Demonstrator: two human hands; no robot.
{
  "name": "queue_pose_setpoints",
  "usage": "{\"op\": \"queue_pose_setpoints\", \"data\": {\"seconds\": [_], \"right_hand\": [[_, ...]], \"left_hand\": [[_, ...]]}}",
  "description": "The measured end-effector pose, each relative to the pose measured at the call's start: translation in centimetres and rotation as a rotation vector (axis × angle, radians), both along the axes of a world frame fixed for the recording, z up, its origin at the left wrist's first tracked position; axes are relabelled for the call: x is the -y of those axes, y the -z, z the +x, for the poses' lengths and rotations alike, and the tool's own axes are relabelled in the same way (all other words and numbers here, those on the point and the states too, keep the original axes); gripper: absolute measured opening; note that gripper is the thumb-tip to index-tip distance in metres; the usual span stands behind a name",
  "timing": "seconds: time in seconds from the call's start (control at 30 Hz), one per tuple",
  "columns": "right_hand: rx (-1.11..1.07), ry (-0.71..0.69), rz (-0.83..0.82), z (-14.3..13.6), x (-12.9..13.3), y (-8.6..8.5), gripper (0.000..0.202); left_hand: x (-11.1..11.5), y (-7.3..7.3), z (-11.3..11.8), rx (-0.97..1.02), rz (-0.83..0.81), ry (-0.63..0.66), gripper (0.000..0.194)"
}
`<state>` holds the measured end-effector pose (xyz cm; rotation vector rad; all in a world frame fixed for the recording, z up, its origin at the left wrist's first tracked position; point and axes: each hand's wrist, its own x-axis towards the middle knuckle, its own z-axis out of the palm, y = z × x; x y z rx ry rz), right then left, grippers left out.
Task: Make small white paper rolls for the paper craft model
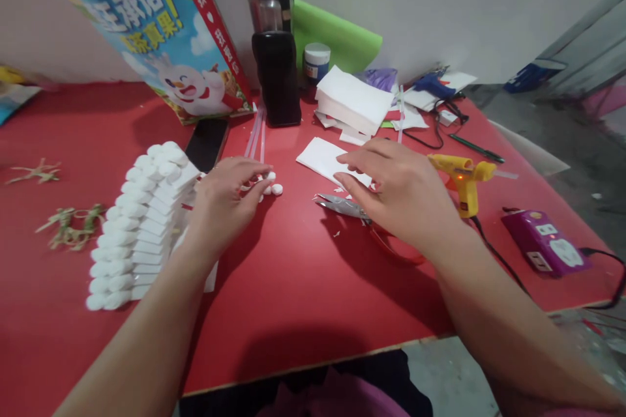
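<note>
My left hand (227, 199) is pinched, thumb against fingers, on a small white rounded piece (270, 176). Right below its fingertips, a similar white piece (277, 189) lies on the red table. My right hand (398, 186) hovers with thumb and fingers apart and nothing visible between them. Partly beneath it are scissors (342, 205) with silver blades pointing left and red handles. Folded white paper (325, 159) lies just beyond my right fingertips, with small white scraps around it. Beside my left forearm stands a stepped white structure (130, 228) with rows of rounded ends.
A yellow glue gun (462, 176) and a purple power socket (545, 244) sit at the right, with cables. Behind stand a dark phone (277, 78), a lidded jar (317, 64), stacked white paper (355, 101) and a printed box (161, 32). Knotted straw pieces (73, 225) lie left.
</note>
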<state>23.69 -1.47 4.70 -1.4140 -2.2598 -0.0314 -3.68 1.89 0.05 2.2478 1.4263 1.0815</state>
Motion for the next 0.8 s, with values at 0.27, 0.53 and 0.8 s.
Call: {"op": "queue_pose_setpoints", "data": {"seconds": [0.27,0.53,0.8], "right_hand": [[-0.149,0.027,-0.057,0.8,-0.5,3.5,0.031],[-0.190,0.118,-0.040,2.3,-1.2,2.9,0.027],[-0.249,0.159,-0.024,4.1,-2.9,4.1,0.020]], "left_hand": [[-2.1,2.4,1.7,-0.222,-0.024,0.000,0.021],[-1.8,2.7,1.7,-0.287,-0.040,-0.007,0.023],[-1.4,2.6,2.0,-0.299,-0.011,0.064,0.024]]}}
